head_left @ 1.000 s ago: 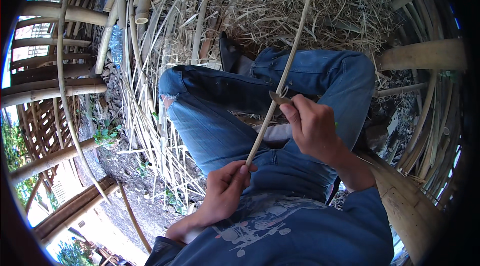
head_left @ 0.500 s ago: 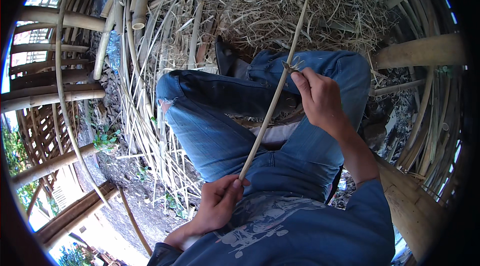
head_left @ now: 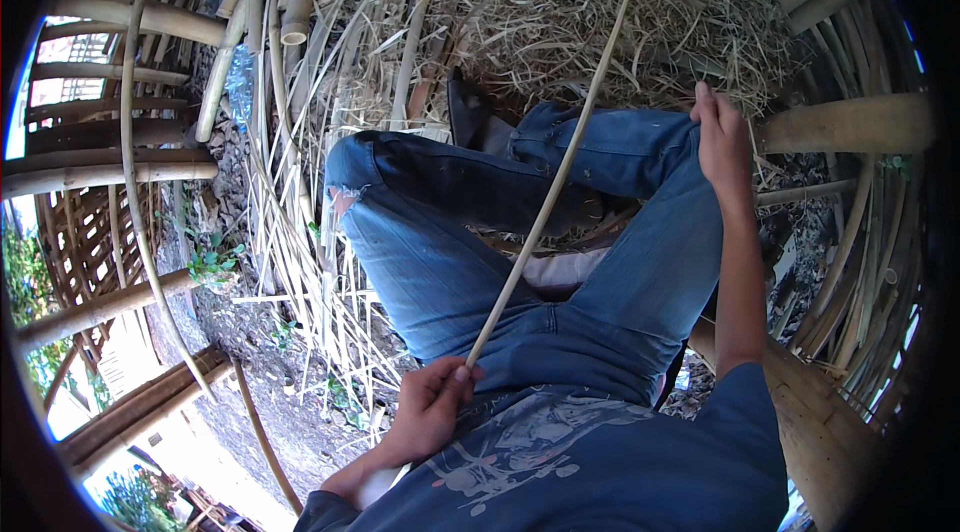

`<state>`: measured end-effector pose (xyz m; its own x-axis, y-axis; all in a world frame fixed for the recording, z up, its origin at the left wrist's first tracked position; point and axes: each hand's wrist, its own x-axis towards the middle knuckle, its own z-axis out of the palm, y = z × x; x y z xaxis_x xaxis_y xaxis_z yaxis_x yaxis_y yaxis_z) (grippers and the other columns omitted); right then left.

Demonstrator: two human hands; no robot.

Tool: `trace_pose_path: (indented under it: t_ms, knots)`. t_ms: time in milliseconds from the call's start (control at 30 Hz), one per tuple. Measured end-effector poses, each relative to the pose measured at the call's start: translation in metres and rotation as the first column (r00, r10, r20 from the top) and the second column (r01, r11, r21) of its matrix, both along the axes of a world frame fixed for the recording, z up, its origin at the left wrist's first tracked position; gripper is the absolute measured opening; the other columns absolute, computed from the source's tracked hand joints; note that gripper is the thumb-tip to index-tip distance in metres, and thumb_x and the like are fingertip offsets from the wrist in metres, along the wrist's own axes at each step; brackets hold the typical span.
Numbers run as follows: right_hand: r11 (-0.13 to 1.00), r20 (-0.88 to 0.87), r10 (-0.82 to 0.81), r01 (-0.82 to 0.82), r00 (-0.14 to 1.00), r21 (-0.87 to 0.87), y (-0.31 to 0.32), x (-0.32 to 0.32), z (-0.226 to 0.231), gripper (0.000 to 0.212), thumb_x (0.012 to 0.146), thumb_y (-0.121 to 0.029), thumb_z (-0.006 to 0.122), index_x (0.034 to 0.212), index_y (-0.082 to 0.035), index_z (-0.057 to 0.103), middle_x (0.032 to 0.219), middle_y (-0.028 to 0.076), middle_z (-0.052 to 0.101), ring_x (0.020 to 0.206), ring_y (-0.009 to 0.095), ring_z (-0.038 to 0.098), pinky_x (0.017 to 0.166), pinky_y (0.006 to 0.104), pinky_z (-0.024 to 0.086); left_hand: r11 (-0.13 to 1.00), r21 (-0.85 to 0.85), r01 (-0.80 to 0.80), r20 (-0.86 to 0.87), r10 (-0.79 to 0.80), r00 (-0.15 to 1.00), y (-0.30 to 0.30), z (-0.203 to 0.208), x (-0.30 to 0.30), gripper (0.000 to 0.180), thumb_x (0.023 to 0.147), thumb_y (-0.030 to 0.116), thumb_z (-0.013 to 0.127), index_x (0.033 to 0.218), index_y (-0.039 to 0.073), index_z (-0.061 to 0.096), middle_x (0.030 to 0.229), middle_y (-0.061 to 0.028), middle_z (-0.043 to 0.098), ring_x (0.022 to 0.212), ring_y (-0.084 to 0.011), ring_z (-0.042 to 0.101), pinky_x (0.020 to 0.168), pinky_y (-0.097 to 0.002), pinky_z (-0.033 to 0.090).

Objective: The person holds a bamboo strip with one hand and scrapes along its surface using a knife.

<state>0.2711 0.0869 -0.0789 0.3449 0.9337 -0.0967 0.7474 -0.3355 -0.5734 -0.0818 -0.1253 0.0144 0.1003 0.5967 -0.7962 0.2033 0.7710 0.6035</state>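
Bamboo rails (head_left: 130,173): left of frame.
Left hand (head_left: 428,407), lower centre, grasps the near end of a slender bamboo strip (head_left: 553,194) slanting toward upper centre. Right hand (head_left: 724,147), right of centre, curled, clear of the strip; contents cannot be determined.

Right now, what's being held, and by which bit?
The left hand holds the thin strip by its near end; I can't tell for the right hand.
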Motion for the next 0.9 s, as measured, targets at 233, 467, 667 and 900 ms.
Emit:
trace_pose_path:
  t_ms: [233,467,667,900]
  knots:
    - [0.913,-0.501,0.384,-0.401,0.776,0.077,-0.086,-0.107,0.038,0.036,0.096,-0.035,0.052,0.086,0.000,0.056,0.065,0.012,0.058,0.053,0.026,0.058,0.050,0.0360,0.043,0.989,0.063,-0.130,0.103,0.123,0.987,0.049,-0.030,0.023,0.025,0.100,0.020,0.045,0.100,0.000,0.061,0.067,0.0036,0.049,0.053,-0.0016,0.036,0.047,-0.0167,0.027]
    - [0.830,-0.396,0.540,-0.393,0.743,0.396,-0.126,-0.137,0.032,0.023,0.094,-0.019,0.055,0.101,0.003,0.056,0.075,0.014,0.059,0.056,0.027,0.059,0.051,0.0357,0.045,0.972,0.088,-0.216,0.246,0.189,0.951,0.081,-0.022,0.041,0.024,0.101,0.019,0.045,0.103,0.000,0.061,0.066,0.0037,0.049,0.054,-0.0011,0.037,0.047,-0.0176,0.027]
    - [0.810,-0.302,0.504,-0.321,0.809,0.491,-0.124,-0.138,0.033,0.024,0.094,-0.012,0.055,0.112,0.004,0.056,0.075,0.013,0.058,0.055,0.023,0.057,0.052,0.0325,0.045,0.972,0.130,-0.195,0.217,0.164,0.962,0.082,-0.020,0.050,0.023,0.100,0.016,0.047,0.109,-0.001,0.060,0.069,0.0021,0.053,0.055,-0.0014,0.038,0.049,-0.0168,0.030]
    - [0.975,-0.783,0.224,-0.127,0.581,0.185,-0.122,-0.143,0.034,0.021,0.092,-0.016,0.060,0.103,0.002,0.058,0.067,0.003,0.057,0.055,0.007,0.051,0.052,0.0232,0.044,0.986,0.074,-0.150,0.336,0.116,0.935,0.083,-0.018,0.054,0.024,0.100,0.014,0.045,0.117,-0.001,0.054,0.079,-0.0001,0.055,0.059,-0.0017,0.041,0.051,-0.0173,0.033]
